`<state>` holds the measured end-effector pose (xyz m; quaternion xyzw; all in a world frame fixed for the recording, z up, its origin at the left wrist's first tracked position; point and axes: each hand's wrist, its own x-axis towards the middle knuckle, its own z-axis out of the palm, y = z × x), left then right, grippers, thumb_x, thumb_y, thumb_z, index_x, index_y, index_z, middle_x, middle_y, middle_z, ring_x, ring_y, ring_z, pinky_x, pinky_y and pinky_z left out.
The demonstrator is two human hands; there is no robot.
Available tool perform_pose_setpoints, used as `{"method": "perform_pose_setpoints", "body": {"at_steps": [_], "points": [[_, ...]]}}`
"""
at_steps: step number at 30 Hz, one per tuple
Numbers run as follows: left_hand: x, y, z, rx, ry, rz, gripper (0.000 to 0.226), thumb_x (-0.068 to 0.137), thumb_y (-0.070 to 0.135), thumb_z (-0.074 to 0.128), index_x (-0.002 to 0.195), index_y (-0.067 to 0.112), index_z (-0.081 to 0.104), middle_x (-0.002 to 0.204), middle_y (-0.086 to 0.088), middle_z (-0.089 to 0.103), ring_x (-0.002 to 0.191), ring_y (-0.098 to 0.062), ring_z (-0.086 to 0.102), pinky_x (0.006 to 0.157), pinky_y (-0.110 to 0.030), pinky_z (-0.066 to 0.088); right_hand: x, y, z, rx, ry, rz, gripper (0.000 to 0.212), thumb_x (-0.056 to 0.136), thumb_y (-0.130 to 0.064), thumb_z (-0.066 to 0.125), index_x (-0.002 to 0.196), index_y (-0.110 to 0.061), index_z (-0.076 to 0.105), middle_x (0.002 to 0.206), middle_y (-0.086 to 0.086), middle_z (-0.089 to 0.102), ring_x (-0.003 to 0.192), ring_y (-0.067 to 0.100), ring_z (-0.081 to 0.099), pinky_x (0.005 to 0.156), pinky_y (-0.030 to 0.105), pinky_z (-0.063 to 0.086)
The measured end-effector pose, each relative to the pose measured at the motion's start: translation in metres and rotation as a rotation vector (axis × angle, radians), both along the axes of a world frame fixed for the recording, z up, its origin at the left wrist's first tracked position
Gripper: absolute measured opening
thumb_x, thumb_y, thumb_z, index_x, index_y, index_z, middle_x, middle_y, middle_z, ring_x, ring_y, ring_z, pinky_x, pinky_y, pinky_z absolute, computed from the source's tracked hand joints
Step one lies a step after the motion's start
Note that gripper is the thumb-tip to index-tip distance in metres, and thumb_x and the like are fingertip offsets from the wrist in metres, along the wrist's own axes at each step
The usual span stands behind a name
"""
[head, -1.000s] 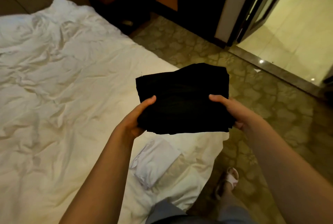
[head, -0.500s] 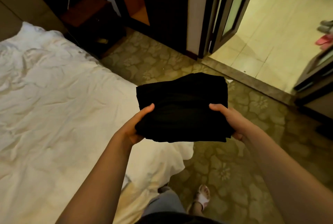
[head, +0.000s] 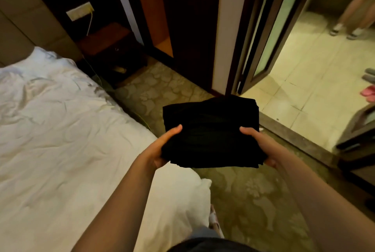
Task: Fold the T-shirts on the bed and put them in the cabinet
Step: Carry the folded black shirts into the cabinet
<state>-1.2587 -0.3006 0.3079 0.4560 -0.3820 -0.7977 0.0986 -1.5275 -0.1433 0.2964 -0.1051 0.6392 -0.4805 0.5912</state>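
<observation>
One head-worn wide-angle view looks forward and down from the person's own height. It faces the cabinet (head: 178, 28) across the patterned floor (head: 253, 201), with the bed (head: 60, 140) close at left.

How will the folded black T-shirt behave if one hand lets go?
Probably floppy: the black T-shirt sags at its near edge between the left hand and right hand. Likely light. Its stacked layers might slip and unfold without a two-sided grip.
</observation>
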Motion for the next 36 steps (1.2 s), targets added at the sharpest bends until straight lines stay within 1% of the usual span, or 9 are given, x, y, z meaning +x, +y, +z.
{"method": "perform_pose_setpoints", "body": {"at_steps": [5, 9, 13, 16, 19, 23, 27, 32, 36], "points": [[-0.029, -0.064, 0.009, 0.018, 0.045, 0.06, 0.055, 0.089, 0.051, 0.064, 0.13, 0.014, 0.059, 0.122, -0.011, 0.07, 0.114, -0.03, 0.066, 0.099, -0.043, 0.052, -0.038, -0.081, 0.013, -0.033, 0.015, 0.04, 0.077, 0.065, -0.05, 0.081, 0.129, -0.014, 0.057, 0.11, 0.009, 0.074, 0.097, 0.027, 0.073, 0.079, 0.037, 0.058], [-0.045, -0.112, 0.016, 0.034, 0.034, 0.15, 0.052, 0.09, 0.05, 0.064, 0.127, 0.014, 0.061, 0.117, -0.009, 0.072, 0.109, -0.027, 0.069, 0.093, -0.04, 0.054, -0.06, -0.147, 0.014, -0.053, -0.009, 0.111, 0.08, 0.065, -0.051, 0.083, 0.131, -0.015, 0.056, 0.113, 0.009, 0.073, 0.099, 0.026, 0.072, 0.076, 0.035, 0.058], [-0.063, -0.166, 0.013, 0.036, 0.025, 0.213, 0.056, 0.087, 0.052, 0.066, 0.127, 0.013, 0.062, 0.12, -0.009, 0.071, 0.11, -0.027, 0.068, 0.097, -0.039, 0.052, -0.087, -0.221, 0.006, -0.042, -0.013, 0.165, 0.089, 0.062, -0.052, 0.086, 0.133, -0.011, 0.054, 0.116, 0.013, 0.071, 0.1, 0.03, 0.072, 0.074, 0.036, 0.058], [-0.08, -0.217, 0.01, 0.043, 0.02, 0.275, 0.061, 0.084, 0.054, 0.068, 0.13, 0.014, 0.062, 0.126, -0.011, 0.068, 0.116, -0.029, 0.065, 0.101, -0.041, 0.05, -0.108, -0.289, 0.006, -0.065, -0.036, 0.205, 0.079, 0.068, -0.048, 0.084, 0.132, -0.012, 0.055, 0.116, 0.012, 0.071, 0.1, 0.03, 0.072, 0.082, 0.042, 0.059], [-0.097, -0.262, 0.011, 0.043, 0.025, 0.355, 0.058, 0.085, 0.054, 0.066, 0.128, 0.015, 0.064, 0.126, -0.011, 0.068, 0.116, -0.029, 0.065, 0.098, -0.041, 0.05, -0.13, -0.353, 0.009, -0.08, -0.047, 0.263, 0.073, 0.071, -0.046, 0.082, 0.131, -0.016, 0.056, 0.116, 0.01, 0.072, 0.102, 0.028, 0.071, 0.091, 0.043, 0.057], [-0.113, -0.314, 0.018, 0.042, 0.029, 0.439, 0.061, 0.084, 0.054, 0.07, 0.131, 0.015, 0.063, 0.13, -0.01, 0.066, 0.119, -0.03, 0.063, 0.103, -0.043, 0.048, -0.15, -0.433, 0.012, -0.066, -0.064, 0.34, 0.083, 0.064, -0.049, 0.085, 0.133, -0.015, 0.054, 0.116, 0.012, 0.071, 0.101, 0.03, 0.072, 0.085, 0.043, 0.059], [-0.121, -0.373, 0.022, 0.063, 0.026, 0.565, 0.059, 0.082, 0.051, 0.072, 0.128, 0.015, 0.064, 0.125, -0.01, 0.069, 0.115, -0.03, 0.066, 0.098, -0.044, 0.051, -0.158, -0.515, 0.014, -0.071, -0.072, 0.404, 0.094, 0.057, -0.05, 0.089, 0.135, -0.013, 0.051, 0.118, 0.012, 0.07, 0.1, 0.029, 0.072, 0.083, 0.043, 0.059], [-0.117, -0.459, 0.017, 0.085, 0.04, 0.622, 0.05, 0.085, 0.046, 0.068, 0.123, 0.013, 0.067, 0.121, -0.011, 0.071, 0.108, -0.028, 0.069, 0.094, -0.042, 0.052, -0.152, -0.615, 0.009, -0.059, -0.099, 0.466, 0.082, 0.061, -0.047, 0.085, 0.131, -0.015, 0.057, 0.114, 0.011, 0.072, 0.1, 0.028, 0.072, 0.085, 0.04, 0.057], [-0.105, -0.552, 0.01, 0.098, 0.079, 0.626, 0.05, 0.09, 0.043, 0.065, 0.127, 0.01, 0.066, 0.126, -0.012, 0.068, 0.115, -0.029, 0.066, 0.1, -0.042, 0.049, -0.137, -0.71, 0.003, -0.058, -0.073, 0.49, 0.064, 0.07, -0.045, 0.08, 0.124, -0.016, 0.062, 0.106, 0.009, 0.075, 0.097, 0.027, 0.073, 0.086, 0.04, 0.057]]}}
